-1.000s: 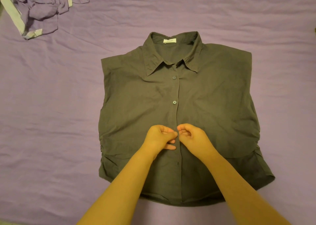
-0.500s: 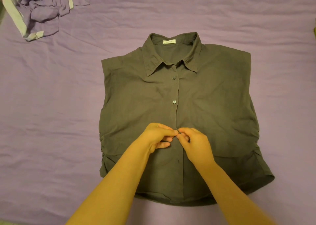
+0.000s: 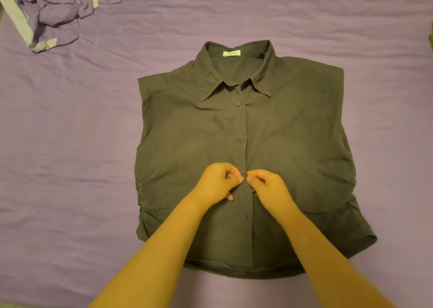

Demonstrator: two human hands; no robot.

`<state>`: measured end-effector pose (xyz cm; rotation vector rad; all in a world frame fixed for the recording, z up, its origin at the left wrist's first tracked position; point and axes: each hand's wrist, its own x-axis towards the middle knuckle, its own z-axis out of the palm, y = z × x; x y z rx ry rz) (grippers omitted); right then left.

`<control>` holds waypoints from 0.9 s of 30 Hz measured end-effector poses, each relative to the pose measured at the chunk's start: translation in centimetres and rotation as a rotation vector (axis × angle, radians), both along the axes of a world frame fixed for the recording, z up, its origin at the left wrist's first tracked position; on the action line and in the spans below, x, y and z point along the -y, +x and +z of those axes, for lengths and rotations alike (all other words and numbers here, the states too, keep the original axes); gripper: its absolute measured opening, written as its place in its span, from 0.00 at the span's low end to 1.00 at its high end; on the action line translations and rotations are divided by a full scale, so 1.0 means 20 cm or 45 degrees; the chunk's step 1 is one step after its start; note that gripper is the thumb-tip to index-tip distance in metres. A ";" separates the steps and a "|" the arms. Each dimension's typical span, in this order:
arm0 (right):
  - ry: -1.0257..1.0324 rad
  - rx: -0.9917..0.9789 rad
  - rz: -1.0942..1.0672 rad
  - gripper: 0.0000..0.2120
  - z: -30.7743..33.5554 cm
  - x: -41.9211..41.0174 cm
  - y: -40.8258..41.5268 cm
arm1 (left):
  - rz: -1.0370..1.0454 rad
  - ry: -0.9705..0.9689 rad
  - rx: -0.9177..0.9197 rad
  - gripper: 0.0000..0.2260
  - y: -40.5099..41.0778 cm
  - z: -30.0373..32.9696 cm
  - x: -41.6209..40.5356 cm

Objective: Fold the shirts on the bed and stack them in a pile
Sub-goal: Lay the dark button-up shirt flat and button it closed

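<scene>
Dark olive sleeveless collared button-up shirt (image 3: pixel 293 143) spread flat, front up, mid purple bedsheet (image 3: pixel 70 167). L hand (image 3: pixel 216 183) & R hand (image 3: pixel 269 188) both pinching its placket at center, fingertips nearly touching. Crumpled purple/white garment (image 3: pixel 51 12) far top-left corner.

A purple-sheeted bed (image 3: pixel 70 143) carries a flat dark shirt (image 3: pixel 187 143) and, far left, seemingly crumpled purple garments (image 3: pixel 46 14).

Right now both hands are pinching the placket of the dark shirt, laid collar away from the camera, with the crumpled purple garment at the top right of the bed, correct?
Not quite. In the head view the crumpled purple garment lies top left. The left hand and right hand do pinch the dark shirt placket, collar away.
</scene>
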<state>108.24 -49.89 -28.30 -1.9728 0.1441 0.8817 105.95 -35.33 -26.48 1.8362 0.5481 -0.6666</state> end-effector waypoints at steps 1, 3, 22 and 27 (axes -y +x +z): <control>-0.001 0.010 0.054 0.09 0.00 0.01 0.02 | -0.053 0.047 0.019 0.05 0.00 0.00 0.00; 0.007 0.016 0.062 0.07 0.01 0.02 0.04 | -0.167 0.127 0.104 0.03 0.00 -0.01 -0.01; -0.197 0.115 0.264 0.15 0.02 0.22 -0.29 | -0.294 0.825 0.000 0.17 -0.36 -0.05 0.28; -0.260 0.251 0.411 0.12 0.00 0.21 -0.36 | 0.071 0.402 0.025 0.05 -0.41 -0.04 0.17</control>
